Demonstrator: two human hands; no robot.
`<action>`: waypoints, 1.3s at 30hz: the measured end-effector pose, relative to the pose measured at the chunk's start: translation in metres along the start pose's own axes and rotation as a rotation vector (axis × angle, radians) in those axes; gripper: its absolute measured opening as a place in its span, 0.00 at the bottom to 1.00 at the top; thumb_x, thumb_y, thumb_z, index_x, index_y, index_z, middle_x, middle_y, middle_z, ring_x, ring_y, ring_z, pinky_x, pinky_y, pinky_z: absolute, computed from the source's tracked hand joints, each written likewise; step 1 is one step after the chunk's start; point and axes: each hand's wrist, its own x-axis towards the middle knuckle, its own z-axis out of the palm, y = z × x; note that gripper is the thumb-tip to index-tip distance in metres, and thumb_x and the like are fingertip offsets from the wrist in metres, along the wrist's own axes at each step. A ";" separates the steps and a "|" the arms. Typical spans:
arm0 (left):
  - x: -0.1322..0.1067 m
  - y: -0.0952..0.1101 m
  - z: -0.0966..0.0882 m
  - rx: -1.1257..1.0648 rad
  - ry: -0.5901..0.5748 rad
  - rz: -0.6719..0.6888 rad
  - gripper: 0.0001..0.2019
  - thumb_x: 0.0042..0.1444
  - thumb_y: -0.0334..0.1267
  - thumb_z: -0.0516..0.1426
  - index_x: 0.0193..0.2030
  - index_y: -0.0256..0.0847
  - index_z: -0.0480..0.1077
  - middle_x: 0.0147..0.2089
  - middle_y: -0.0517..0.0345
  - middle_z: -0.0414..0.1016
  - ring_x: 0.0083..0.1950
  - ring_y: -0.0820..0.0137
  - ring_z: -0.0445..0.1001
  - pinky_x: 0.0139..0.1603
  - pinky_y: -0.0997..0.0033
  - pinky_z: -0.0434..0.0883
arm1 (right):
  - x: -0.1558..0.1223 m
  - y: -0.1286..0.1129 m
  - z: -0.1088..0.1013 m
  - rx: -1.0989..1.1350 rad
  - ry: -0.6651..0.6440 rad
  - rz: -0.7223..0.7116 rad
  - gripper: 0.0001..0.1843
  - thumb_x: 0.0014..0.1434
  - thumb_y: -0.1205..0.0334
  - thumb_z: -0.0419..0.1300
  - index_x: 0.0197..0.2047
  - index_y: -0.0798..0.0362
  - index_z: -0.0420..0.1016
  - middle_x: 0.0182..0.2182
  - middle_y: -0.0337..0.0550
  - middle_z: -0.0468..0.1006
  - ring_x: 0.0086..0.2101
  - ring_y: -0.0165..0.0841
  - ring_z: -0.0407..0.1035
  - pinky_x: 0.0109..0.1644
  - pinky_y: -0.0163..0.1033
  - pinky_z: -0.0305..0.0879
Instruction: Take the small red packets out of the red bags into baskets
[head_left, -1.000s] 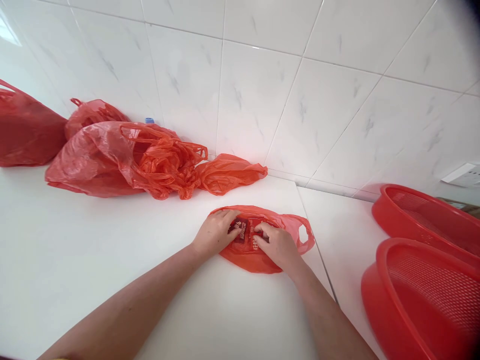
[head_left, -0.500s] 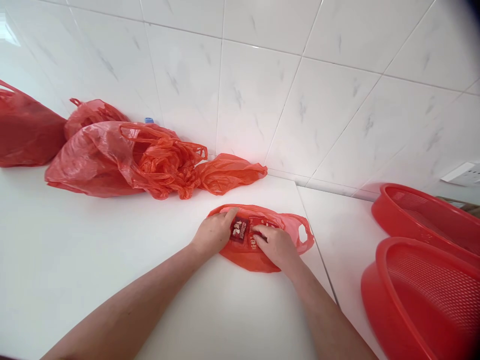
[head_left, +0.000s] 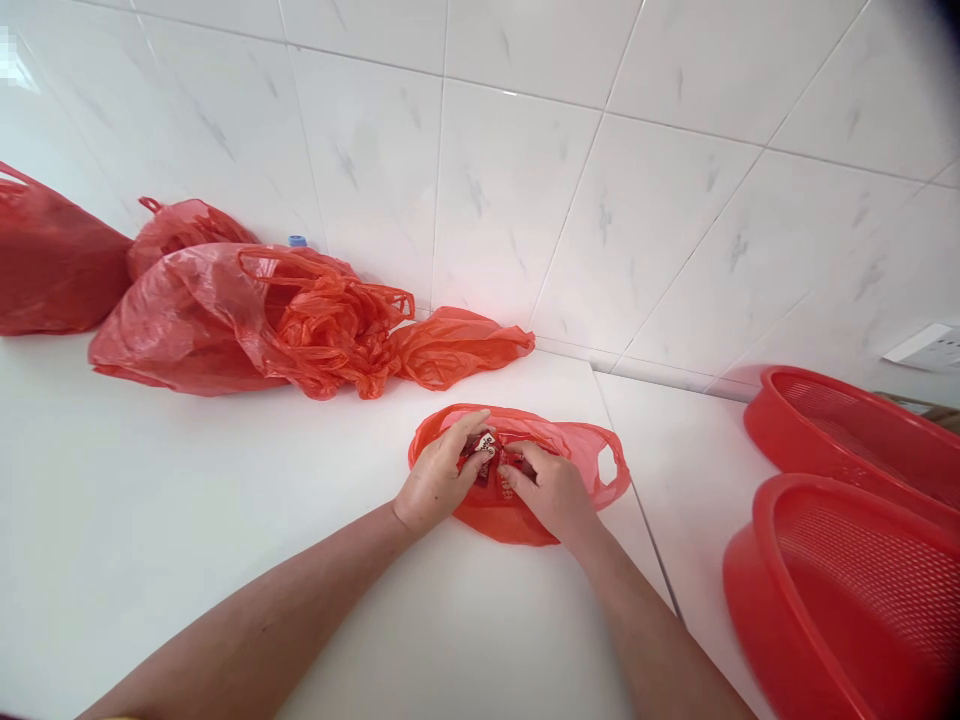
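Red packet sits pinched between left hand and right hand

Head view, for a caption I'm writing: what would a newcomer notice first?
Red plastic bags are heaped against the white tiled wall at back left, and two red mesh baskets sit at right. At centre, the left hand and right hand work at a small printed packet in a red bag.

Bright, even light — faint shadows, glare on wall tiles, bowed edges, dark blur top right
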 end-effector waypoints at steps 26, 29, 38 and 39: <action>0.006 -0.014 -0.005 0.417 -0.210 0.080 0.25 0.46 0.37 0.61 0.54 0.45 0.64 0.52 0.54 0.72 0.53 0.57 0.68 0.51 0.58 0.68 | 0.001 0.002 -0.002 -0.010 0.013 0.137 0.22 0.54 0.52 0.54 0.20 0.51 0.46 0.16 0.31 0.54 0.19 0.26 0.49 0.21 0.34 0.46; 0.006 -0.016 -0.005 0.432 -0.221 0.035 0.26 0.48 0.35 0.59 0.56 0.46 0.62 0.53 0.54 0.71 0.54 0.59 0.69 0.51 0.59 0.68 | 0.001 0.003 -0.002 -0.005 -0.002 0.139 0.21 0.55 0.52 0.54 0.20 0.51 0.46 0.16 0.31 0.55 0.19 0.26 0.49 0.21 0.34 0.45; 0.012 -0.017 -0.007 0.358 -0.120 -0.083 0.22 0.52 0.29 0.54 0.55 0.45 0.62 0.55 0.54 0.69 0.55 0.62 0.68 0.54 0.61 0.67 | -0.001 -0.005 0.000 -0.011 -0.050 0.135 0.21 0.54 0.53 0.54 0.20 0.52 0.47 0.16 0.32 0.56 0.19 0.26 0.50 0.21 0.34 0.46; 0.012 -0.018 -0.007 0.336 -0.112 -0.092 0.22 0.52 0.28 0.54 0.54 0.45 0.63 0.55 0.55 0.69 0.55 0.63 0.68 0.54 0.62 0.67 | -0.001 -0.006 0.000 -0.008 -0.061 0.134 0.21 0.54 0.53 0.54 0.20 0.52 0.47 0.16 0.32 0.56 0.19 0.26 0.50 0.21 0.33 0.46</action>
